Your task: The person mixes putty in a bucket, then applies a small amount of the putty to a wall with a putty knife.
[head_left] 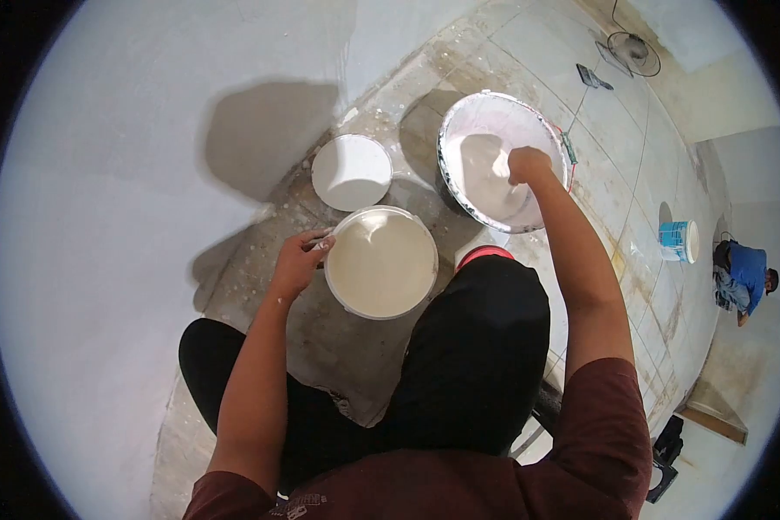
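Note:
My left hand (299, 262) grips the left rim of a round white bucket (348, 305), which stands upright between my knees. Smooth cream-coloured liquid, like paint, fills much of it. Inside a larger, smeared bucket (513, 113) up and to the right is my right hand (529, 165), its fingers curled closed just over a pale, wet mix (485, 173). Whatever those fingers hold, if anything, is hidden from view. Close beyond the cream bucket lies a round white lid-like disc (352, 169), partly in shadow.
A pale wall (147, 191) rises on the left. Stained floor tiles (611, 147) stretch right, with a flat dark tool (591, 76), a fan (634, 54) and a blue-and-white pail (678, 241). A red object (484, 253) shows beside my knee. Another person (744, 276) crouches far right.

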`<state>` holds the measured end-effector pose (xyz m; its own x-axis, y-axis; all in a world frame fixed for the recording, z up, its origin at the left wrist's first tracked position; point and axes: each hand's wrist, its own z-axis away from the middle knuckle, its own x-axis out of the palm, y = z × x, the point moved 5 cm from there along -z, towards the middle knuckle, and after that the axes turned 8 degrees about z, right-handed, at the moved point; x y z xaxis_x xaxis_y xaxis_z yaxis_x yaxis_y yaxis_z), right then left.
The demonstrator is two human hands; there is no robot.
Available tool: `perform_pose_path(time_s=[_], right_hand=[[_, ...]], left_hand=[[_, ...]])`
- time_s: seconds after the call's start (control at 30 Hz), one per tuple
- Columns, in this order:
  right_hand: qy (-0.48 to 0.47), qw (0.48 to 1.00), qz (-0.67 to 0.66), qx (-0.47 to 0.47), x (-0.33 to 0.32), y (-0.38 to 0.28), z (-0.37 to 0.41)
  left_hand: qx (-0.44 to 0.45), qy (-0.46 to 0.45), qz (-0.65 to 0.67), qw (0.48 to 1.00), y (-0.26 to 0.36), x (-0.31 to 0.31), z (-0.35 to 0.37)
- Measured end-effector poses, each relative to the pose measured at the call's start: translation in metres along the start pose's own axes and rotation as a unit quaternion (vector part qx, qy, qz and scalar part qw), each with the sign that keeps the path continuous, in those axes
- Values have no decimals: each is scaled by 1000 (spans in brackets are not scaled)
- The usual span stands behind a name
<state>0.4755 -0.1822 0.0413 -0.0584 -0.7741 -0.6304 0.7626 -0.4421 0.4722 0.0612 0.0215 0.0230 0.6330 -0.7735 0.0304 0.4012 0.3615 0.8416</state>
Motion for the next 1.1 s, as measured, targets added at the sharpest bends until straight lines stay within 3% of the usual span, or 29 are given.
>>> perform_pose_path(time_s=[0.13,0.23,0.33,0.47,0.5,0.6,0.63,0.77,0.87,0.97,1.1], right_hand=[[-12,973,-41,-226,9,-40,-32],[130,963,-189,-140,-13,-44,-21],[162,950,-266,8,-21,-35,-15],[208,947,-210,123,-8,-10,-24],[200,943,-209,165,-9,-2,-20],[77,973,-139,166,-8,12,-14],[80,978,-110,158,-6,13,-13],[-5,999,-14,-39,10,-7,-18],[-23,973,3,-230,8,-43,-38],[95,968,-168,-161,-11,-46,-36],[189,946,-261,24,-19,-27,-25]], left_hand=[[5,-6,4,1000,1,0,0],[2,-9,6,1000,1,0,-1],[2,-22,25,999,-7,-2,-6],[-3,-21,27,999,-2,-1,-4],[-5,-15,20,1000,1,0,-2],[0,-21,22,1000,4,0,-1],[1,-23,20,1000,1,0,-2],[-7,-25,20,999,-1,-1,-4],[-5,-24,19,1000,-1,-1,-4],[-5,-19,18,1000,-3,-2,-5],[-6,-11,21,1000,-2,-1,-4]])
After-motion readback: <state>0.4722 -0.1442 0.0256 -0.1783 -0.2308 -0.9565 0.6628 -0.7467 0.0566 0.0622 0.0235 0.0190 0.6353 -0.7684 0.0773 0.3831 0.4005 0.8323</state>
